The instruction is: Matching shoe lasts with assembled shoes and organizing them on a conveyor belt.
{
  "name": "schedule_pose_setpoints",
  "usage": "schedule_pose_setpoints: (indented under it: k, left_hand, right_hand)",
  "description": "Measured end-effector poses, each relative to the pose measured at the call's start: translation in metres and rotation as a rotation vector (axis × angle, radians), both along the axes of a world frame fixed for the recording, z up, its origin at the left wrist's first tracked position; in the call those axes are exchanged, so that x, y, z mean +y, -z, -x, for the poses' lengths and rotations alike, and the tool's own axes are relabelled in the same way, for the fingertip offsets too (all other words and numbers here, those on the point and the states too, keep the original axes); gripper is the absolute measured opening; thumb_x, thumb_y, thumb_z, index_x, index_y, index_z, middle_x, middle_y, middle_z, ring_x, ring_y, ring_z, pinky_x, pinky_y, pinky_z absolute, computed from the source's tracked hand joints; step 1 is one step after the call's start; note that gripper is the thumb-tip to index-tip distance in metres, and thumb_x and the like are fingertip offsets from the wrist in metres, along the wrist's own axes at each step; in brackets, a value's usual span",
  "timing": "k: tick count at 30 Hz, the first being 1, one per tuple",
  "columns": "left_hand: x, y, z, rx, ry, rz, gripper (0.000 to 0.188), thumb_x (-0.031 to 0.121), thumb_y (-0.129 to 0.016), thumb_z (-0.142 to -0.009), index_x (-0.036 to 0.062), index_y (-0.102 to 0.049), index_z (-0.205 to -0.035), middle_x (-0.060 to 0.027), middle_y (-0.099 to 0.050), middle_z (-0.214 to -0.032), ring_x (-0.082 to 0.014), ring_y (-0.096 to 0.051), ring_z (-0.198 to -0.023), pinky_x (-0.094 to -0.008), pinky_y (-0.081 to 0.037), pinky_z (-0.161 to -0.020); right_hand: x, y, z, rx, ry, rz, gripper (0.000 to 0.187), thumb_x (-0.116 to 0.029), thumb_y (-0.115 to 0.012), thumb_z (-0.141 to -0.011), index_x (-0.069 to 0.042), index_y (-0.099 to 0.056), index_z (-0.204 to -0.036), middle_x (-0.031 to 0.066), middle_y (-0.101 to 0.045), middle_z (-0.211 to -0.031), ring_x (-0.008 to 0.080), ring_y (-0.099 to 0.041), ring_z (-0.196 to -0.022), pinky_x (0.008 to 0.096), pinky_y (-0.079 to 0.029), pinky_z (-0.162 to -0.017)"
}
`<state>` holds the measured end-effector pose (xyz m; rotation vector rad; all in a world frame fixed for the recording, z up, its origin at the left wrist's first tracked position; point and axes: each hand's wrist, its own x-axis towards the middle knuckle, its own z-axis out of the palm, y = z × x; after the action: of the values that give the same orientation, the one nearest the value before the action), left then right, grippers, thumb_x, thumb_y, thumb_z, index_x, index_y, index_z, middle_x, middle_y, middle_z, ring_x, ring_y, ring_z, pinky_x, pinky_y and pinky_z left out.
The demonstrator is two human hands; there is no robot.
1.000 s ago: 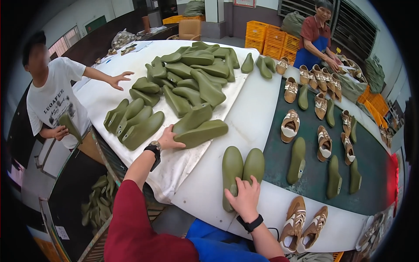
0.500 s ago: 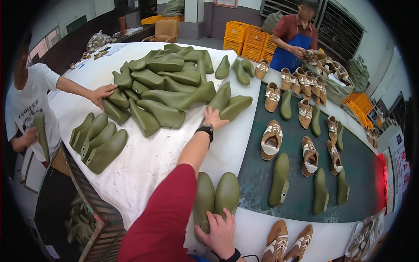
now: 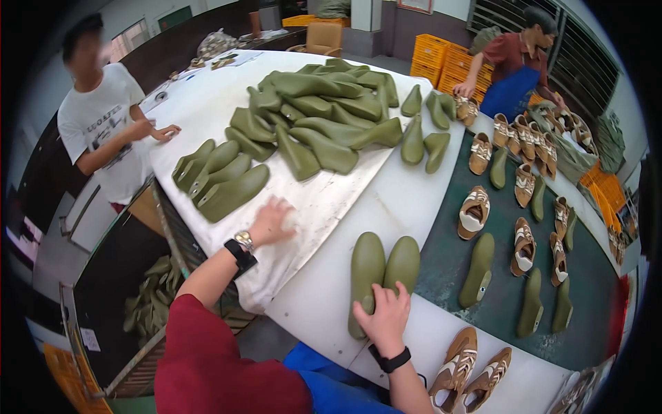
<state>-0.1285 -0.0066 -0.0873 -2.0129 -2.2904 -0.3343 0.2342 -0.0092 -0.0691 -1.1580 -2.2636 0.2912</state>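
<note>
A pair of green shoe lasts (image 3: 369, 259) lies side by side on the white tabletop in front of me. My right hand (image 3: 386, 314) grips their near ends, thumb on the left one and fingertips reaching the right one. Above the white cloth, my left hand (image 3: 274, 222) is empty, its spread fingers slightly blurred. Beyond it is a big heap of green lasts (image 3: 331, 141). A row of lasts (image 3: 231, 193) stands at the heap's near left. Two separate lasts (image 3: 412, 141) lie right of the heap.
Brown-and-white sneakers (image 3: 474, 212) and more lasts (image 3: 477, 272) are spread over a dark green board (image 3: 441, 252). A sneaker pair (image 3: 455, 366) sits near my right forearm. Co-workers stand at far left (image 3: 103, 131) and far right (image 3: 517, 65). A bin of lasts (image 3: 153, 297) is lower left.
My left hand has drawn back from the two lasts beside the heap. The view has shifted left. The left co-worker's hand has left the heap. My right hand stays on the pair.
</note>
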Motion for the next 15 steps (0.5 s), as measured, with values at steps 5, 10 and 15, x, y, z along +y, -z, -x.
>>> schedule_pose_setpoints:
  k: [5, 10, 15]
  left_hand:
    - [-0.056, -0.025, 0.13, 0.071, -0.782, -0.07, 0.085, 0.039, -0.076, -0.066, 0.014, -0.039, -0.137, -0.0214, -0.023, -0.145, -0.0399, -0.019, -0.135, -0.0536, -0.027, -0.105]
    - [-0.082, -0.039, 0.188, -0.193, -0.832, 0.281, 0.085, 0.063, -0.072, -0.058, 0.0204, -0.054, -0.129, -0.0196, -0.015, -0.15, -0.0391, -0.012, -0.139, -0.0525, -0.024, -0.108]
    - [-0.075, -0.032, 0.226, -0.227, -0.767, 0.383, 0.084, 0.069, -0.07, -0.055, 0.023, -0.059, -0.125, -0.0198, -0.009, -0.152, -0.0373, -0.017, -0.138, -0.047, -0.025, -0.109]
  right_hand:
    - [-0.002, 0.0, 0.006, 0.005, -0.022, -0.004, 0.043, -0.032, -0.07, -0.067, -0.004, -0.065, -0.101, 0.0121, -0.063, -0.093, 0.0379, -0.045, -0.113, 0.0511, -0.034, -0.097]
    - [-0.005, 0.0, 0.005, -0.017, -0.001, 0.016, 0.042, -0.029, -0.071, -0.066, -0.004, -0.065, -0.099, 0.0127, -0.063, -0.092, 0.0388, -0.046, -0.112, 0.0483, -0.036, -0.097]
    - [-0.007, -0.004, 0.006, -0.035, -0.012, 0.018, 0.042, -0.026, -0.073, -0.063, -0.004, -0.064, -0.098, 0.0133, -0.061, -0.088, 0.0397, -0.046, -0.11, 0.0485, -0.037, -0.096]
